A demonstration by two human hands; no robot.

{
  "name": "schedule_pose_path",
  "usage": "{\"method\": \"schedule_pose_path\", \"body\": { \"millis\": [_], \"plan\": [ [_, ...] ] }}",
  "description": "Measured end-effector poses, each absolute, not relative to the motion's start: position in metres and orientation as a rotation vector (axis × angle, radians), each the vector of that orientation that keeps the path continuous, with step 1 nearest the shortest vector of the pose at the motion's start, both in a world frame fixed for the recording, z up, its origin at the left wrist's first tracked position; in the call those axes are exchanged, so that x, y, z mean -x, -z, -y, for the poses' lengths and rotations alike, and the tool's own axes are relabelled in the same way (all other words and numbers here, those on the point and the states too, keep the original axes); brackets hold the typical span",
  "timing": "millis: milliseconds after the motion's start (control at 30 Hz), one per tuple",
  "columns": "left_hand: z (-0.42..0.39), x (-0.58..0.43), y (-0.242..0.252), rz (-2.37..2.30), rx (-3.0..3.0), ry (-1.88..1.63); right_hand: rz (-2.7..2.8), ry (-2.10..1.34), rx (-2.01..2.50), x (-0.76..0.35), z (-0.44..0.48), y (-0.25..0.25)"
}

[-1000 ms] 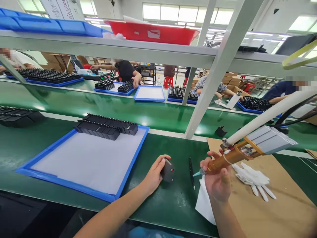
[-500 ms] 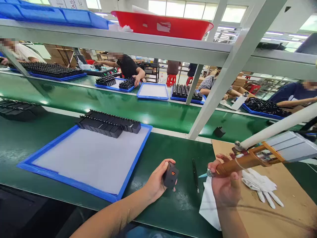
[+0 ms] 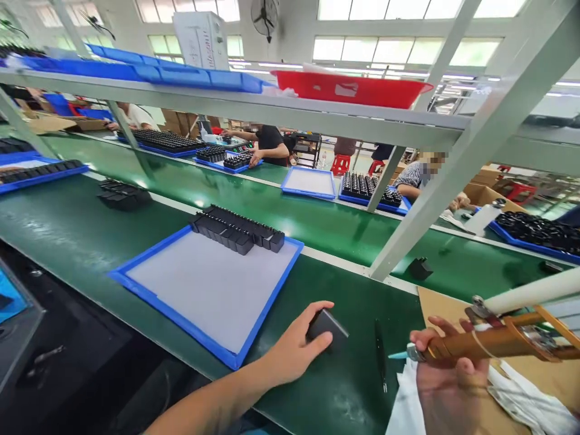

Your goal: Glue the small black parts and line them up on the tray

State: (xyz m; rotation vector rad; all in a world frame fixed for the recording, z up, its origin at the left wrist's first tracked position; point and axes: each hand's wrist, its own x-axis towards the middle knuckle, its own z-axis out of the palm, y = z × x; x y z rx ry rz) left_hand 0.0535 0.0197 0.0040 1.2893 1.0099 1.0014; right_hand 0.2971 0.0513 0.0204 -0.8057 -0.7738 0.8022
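My left hand [image 3: 301, 344] is closed around a small black plastic charger housing [image 3: 327, 328] above the green bench. The housing sits tilted between thumb and fingers, with a smooth side toward me. My right hand [image 3: 446, 368] wraps from below round the copper-coloured barrel of a glue dispenser [image 3: 480, 344]. Its light blue nozzle [image 3: 399, 355] points left at the housing, well apart from it. Black tweezers [image 3: 380, 356] lie on the bench between my hands. To the left, a blue-rimmed tray [image 3: 263, 326] bears rows of black housings [image 3: 226, 229] along its far edge.
White gloves [image 3: 525, 393] and a white cloth [image 3: 405, 399] lie by my right hand, over cardboard [image 3: 437, 302]. A slanting metal post [image 3: 435, 175] rises beyond the bench. One black charger [image 3: 420, 269] rests on the green conveyor [image 3: 317, 217]. Co-workers sit on its far side.
The view has swung left and up. My left hand has turned the housing, so its face with the orange-marked slot is out of sight. My right hand still holds the glue dispenser.
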Motion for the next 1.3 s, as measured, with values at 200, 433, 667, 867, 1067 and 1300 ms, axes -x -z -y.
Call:
{"method": "schedule_pose_path", "body": {
  "millis": [200, 433, 667, 867, 1067, 1300],
  "plan": [
    [-0.072, 0.049, -0.004, -1.836, -2.109, -0.981, 0.698, -0.844, 0.852, -0.291, -0.051, -0.03],
    [-0.156, 0.128, 0.008, -2.365, -2.604, -0.329, 0.671, -0.863, 0.857, -0.291, -0.053, -0.027],
    [-0.163, 0.138, 0.032, -2.503, -2.62, -0.685, 0.716, -0.838, 0.859, -0.295, -0.056, -0.021],
    [-0.163, 0.138, 0.033, -2.275, -2.66, -0.982, 0.811, -0.76, 0.814, -0.293, -0.057, -0.019],
    [-0.126, 0.083, 0.029, -1.45, -2.865, -0.562, 0.875, -0.694, 0.837, -0.293, -0.058, -0.015],
    [-0.126, 0.059, 0.049, -1.601, -2.604, -0.22, 0.938, -0.651, 0.83, -0.293, -0.062, -0.006]
  ]
}}
